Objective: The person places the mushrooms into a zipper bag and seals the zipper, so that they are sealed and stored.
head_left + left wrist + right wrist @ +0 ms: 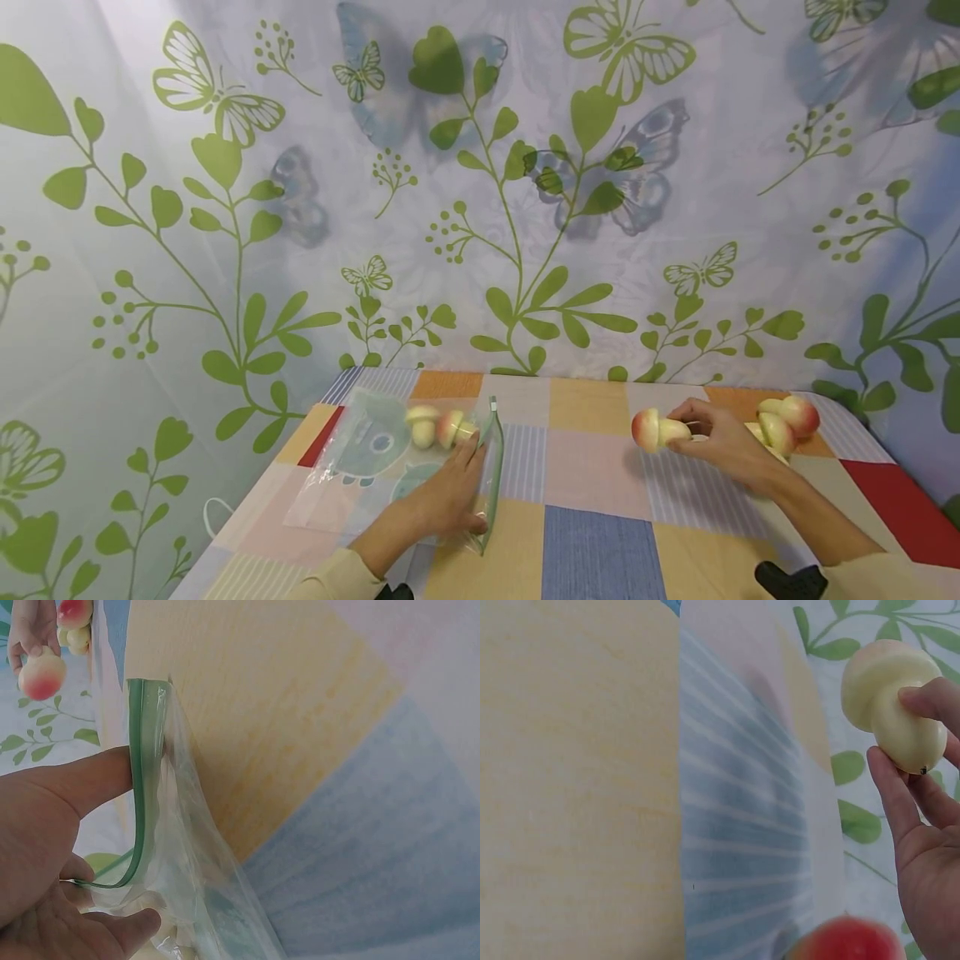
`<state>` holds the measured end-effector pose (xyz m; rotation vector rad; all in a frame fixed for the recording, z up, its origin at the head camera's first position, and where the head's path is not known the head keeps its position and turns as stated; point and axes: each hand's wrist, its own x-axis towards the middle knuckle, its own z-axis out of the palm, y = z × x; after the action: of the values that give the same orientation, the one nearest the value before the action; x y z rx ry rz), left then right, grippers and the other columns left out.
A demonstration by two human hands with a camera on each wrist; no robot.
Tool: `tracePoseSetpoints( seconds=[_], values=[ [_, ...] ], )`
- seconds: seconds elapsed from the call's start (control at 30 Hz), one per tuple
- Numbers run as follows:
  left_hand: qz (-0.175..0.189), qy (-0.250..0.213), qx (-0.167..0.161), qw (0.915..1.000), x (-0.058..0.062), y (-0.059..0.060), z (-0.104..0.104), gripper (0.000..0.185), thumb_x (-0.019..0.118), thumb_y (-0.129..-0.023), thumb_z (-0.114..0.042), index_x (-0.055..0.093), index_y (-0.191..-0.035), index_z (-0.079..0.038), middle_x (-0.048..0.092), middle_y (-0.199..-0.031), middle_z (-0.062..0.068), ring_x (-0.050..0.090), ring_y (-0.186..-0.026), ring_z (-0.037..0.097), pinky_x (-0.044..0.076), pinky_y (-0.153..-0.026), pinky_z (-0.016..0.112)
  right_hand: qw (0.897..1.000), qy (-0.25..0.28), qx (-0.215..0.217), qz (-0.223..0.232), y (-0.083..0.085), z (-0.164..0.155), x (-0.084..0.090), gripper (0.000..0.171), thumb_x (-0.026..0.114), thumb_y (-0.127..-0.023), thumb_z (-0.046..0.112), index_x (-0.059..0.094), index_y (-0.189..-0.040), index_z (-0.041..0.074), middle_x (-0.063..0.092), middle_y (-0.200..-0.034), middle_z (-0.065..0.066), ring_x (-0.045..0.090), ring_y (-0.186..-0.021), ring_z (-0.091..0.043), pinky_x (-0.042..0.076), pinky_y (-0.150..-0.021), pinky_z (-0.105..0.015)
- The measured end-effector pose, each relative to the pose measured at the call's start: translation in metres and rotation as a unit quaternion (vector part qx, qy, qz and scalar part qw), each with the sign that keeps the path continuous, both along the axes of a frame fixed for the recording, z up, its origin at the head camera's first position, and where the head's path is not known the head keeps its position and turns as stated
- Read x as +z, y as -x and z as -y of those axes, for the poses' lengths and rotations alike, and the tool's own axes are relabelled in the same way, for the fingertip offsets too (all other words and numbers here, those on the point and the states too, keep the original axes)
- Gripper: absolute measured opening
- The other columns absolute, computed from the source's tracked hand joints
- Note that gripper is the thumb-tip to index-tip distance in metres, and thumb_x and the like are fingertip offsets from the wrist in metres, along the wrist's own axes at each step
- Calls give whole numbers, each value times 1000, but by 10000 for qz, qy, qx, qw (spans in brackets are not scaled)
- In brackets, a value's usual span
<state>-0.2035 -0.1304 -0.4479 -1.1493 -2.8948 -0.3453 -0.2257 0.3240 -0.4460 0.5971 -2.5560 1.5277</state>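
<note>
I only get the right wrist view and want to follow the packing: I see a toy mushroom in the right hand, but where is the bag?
Observer: The clear zip bag lies flat on the left of the patchwork table, its green zip edge facing the right hand.
Operator: Is the other hand on it?
Observer: Yes, the left hand holds the bag's mouth open at the green zip strip.
Operator: Anything inside already?
Observer: Two toy mushrooms show through the plastic near the far end.
Operator: Are more left outside?
Observer: Beside the held mushroom, a small pile of mushrooms sits just behind the right hand.
</note>
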Motion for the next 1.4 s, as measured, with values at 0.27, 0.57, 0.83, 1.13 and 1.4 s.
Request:
tracePoseSetpoints(
  seconds=[0.27,0.57,0.83,1.13,1.4],
  values=[
    [23,-5,11,10000,0,0,0,108,93,-78,-24,27,-151,20,18,-160,40,23,-148,50,27,-119,53,10000,-9,39,81,8,16,-3,28,81,-90,10,65,-111,1,67,-105,-13,68,-98,-18,57,-71,-31],
    [51,-21,14,10000,-1,-2,1,108,93,-78,-24,27,-151,20,18,-160,40,23,-148,52,28,-119,54,9997,52,214,82,12,29,-6,27,81,-90,9,65,-111,2,68,-104,-14,68,-98,-20,57,-71,-32],
    [16,13,-10,10000,-2,-2,3,109,93,-77,-24,26,-152,20,17,-160,40,23,-148,52,28,-119,55,9975,495,477,166,17,52,-15,27,77,-91,2,63,-114,-4,63,-112,-20,65,-103,-31,59,-78,-31],
    [45,-26,22,10000,-1,-1,3,108,93,-77,-23,26,-152,20,17,-159,41,24,-147,54,29,-118,56,9983,501,273,118,24,75,-27,29,79,-87,1,63,-112,-2,64,-112,-17,65,-100,-29,58,-77,-31],
    [78,36,165,9998,-1,-2,-1,113,93,-77,-26,23,-153,19,14,-161,41,23,-147,55,30,-118,54,9973,558,434,211,32,96,-33,28,78,-89,4,63,-112,0,63,-115,-18,65,-102,-32,59,-79,-33]
  ],
)
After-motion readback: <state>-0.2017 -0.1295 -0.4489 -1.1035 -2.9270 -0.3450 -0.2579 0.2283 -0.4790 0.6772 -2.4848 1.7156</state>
